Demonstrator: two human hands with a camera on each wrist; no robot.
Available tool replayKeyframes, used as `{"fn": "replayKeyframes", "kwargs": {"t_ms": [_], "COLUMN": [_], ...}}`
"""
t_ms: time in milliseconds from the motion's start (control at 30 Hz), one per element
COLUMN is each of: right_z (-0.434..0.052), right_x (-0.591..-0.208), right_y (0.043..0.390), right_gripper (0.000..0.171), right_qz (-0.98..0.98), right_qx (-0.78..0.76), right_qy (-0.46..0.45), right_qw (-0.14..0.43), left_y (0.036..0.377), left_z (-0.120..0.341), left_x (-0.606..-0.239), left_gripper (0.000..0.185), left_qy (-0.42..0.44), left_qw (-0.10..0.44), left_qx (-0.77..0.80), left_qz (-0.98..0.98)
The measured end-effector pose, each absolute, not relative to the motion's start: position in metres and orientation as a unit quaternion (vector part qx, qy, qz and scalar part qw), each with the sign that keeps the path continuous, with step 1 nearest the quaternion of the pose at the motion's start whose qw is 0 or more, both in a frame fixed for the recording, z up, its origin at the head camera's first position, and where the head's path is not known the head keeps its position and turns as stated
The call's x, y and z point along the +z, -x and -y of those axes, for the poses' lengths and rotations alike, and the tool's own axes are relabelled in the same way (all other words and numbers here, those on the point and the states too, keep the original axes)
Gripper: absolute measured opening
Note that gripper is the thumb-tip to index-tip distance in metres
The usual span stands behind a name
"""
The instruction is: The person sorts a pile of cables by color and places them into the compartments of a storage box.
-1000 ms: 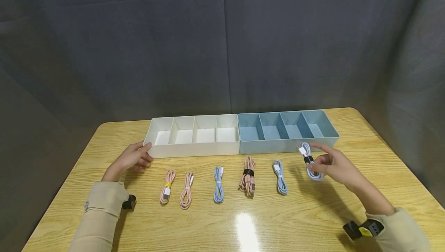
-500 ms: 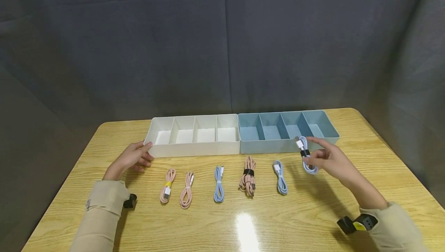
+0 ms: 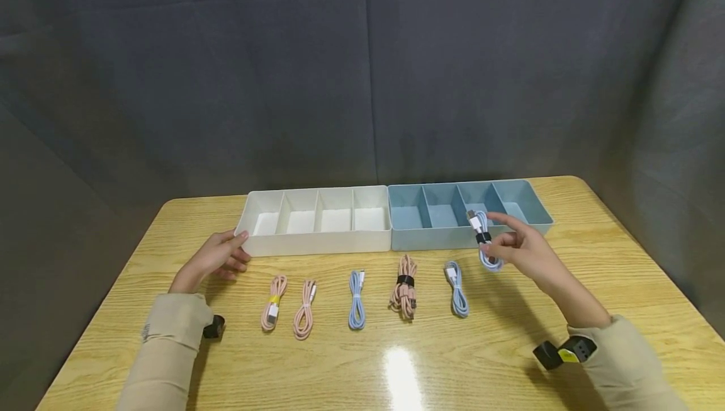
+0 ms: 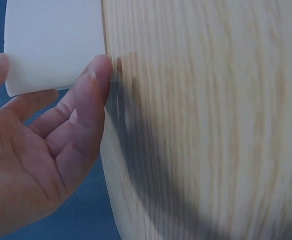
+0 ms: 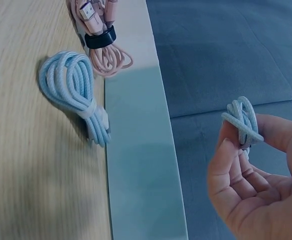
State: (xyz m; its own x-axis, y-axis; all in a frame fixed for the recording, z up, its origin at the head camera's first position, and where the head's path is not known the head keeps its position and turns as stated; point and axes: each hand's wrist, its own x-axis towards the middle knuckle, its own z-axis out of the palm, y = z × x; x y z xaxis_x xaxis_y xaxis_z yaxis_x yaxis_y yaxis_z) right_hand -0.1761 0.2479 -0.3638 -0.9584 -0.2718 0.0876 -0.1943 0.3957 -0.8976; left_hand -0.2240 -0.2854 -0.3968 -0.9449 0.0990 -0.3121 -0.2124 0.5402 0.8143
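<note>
My right hand (image 3: 527, 252) pinches a coiled light-blue USB cable (image 3: 483, 238) with a black strap and white plug, held up in front of the blue divided box (image 3: 453, 238). In the right wrist view, thumb and fingers close on this cable's coil (image 5: 243, 120). My left hand (image 3: 212, 256) holds the near left corner of the white divided box (image 3: 317, 246), thumb at its rim. In the left wrist view, the fingers of my left hand (image 4: 50, 150) curl about the end of the white box (image 4: 55, 45). Another light-blue cable (image 3: 456, 289) lies left of my right hand.
Coiled cables lie in a row before the boxes: a pink one with a yellow tie (image 3: 274, 303), a pink one (image 3: 304, 310), a light-blue one (image 3: 357, 299) and a black-strapped pink bundle (image 3: 404, 288). The boxes stand end to end on the wooden table (image 3: 317, 373); a dark curtain (image 3: 362, 71) hangs behind.
My right hand has moved left and slightly away from me, carrying the blue cable up to the blue box's front rim. The left hand stays at the white box's corner.
</note>
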Motion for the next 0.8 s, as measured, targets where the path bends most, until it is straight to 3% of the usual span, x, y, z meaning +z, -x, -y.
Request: {"fn": "replayKeyframes", "kwargs": {"t_ms": [800], "right_z": [-0.220], "right_x": [-0.361], "right_y": [0.203], "right_gripper": [0.060], "right_qz": [-0.817], "right_qx": [-0.562], "right_qy": [0.113], "right_qw": [0.055], "left_y": [0.225], "left_z": [0.287], "left_x": [-0.398], "left_gripper": [0.057], "left_qy": [0.031], "left_qw": [0.160], "left_qx": [0.479], "left_qz": [-0.862]}}
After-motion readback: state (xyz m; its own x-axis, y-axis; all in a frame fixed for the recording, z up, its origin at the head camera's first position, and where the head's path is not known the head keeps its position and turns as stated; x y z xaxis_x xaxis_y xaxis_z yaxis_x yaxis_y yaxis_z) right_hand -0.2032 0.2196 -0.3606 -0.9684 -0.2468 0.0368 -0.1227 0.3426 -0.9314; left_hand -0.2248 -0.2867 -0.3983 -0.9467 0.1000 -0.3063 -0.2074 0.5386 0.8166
